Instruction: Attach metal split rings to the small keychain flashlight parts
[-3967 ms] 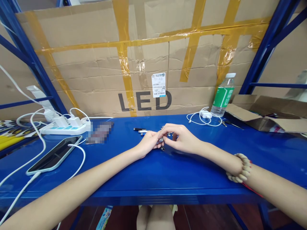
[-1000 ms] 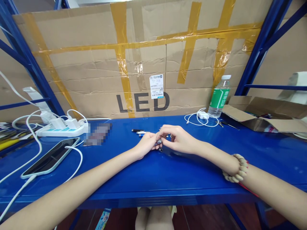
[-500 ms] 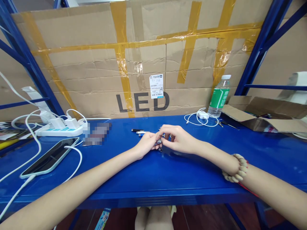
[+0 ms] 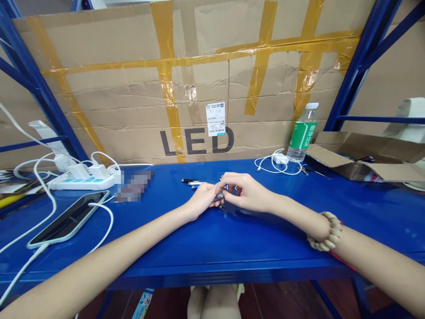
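Observation:
My left hand [image 4: 202, 200] and my right hand [image 4: 247, 192] meet at the middle of the blue shelf surface [image 4: 232, 239]. Together they pinch a small dark metal part [image 4: 219, 197]; its shape is mostly hidden by the fingers. Just behind the hands lie a few thin pen-like pieces [image 4: 192, 181], black and silver. A beaded bracelet [image 4: 327, 232] circles my right wrist.
A phone [image 4: 68, 219] on a white cable lies at the left, behind it a power strip [image 4: 83, 179] with chargers. A white coiled cable [image 4: 277, 163], a green-labelled water bottle [image 4: 302, 133] and an open cardboard box [image 4: 365, 161] stand at the right. A taped cardboard sheet marked LED [image 4: 195, 88] closes the back.
Both hands stay joined on the small part in the same spot; only the fingers shift slightly. The view has drifted a little.

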{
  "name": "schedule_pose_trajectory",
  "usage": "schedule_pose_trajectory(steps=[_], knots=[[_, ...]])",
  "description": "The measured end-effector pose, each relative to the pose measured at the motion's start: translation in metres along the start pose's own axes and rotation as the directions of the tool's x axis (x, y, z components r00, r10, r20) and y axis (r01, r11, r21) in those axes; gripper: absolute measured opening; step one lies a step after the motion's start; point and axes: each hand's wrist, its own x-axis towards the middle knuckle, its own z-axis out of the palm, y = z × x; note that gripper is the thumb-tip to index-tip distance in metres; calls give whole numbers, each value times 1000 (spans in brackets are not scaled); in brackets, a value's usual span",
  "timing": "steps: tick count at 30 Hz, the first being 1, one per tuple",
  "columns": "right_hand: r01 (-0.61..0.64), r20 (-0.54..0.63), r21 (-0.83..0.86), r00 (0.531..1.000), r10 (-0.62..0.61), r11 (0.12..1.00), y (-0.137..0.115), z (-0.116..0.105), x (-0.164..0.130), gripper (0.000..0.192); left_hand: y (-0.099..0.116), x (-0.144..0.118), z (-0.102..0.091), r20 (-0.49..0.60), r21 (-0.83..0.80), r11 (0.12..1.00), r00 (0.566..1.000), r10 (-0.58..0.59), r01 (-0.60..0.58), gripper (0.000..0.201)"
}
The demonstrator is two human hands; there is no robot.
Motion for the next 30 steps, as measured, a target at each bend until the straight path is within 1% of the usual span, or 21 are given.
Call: schedule_pose_trajectory(steps=[7,16,21,26,30], knots=[[-3,8,-21,1000,3,1000,0,-1,0,19,0,0,0,-1,-25,1000,1000,-4,4,39],[16,5,-43,1000,-16,999,0,-1,-1,20,0,0,0,1,-23,1000,1000,-6,6,40],[17,14,-86,1000,-16,996,-1,-2,-2,21,-1,3,0,0,-10,1000,1000,-23,23,39],[56,31,-153,998,-52,987,-1,-4,-3,19,-3,3,-2,17,17,1000,1000,7,-8,34],[75,21,-161,997,-72,984,0,-3,-4,20,-2,2,-1,19,22,1000,1000,11,-12,34]])
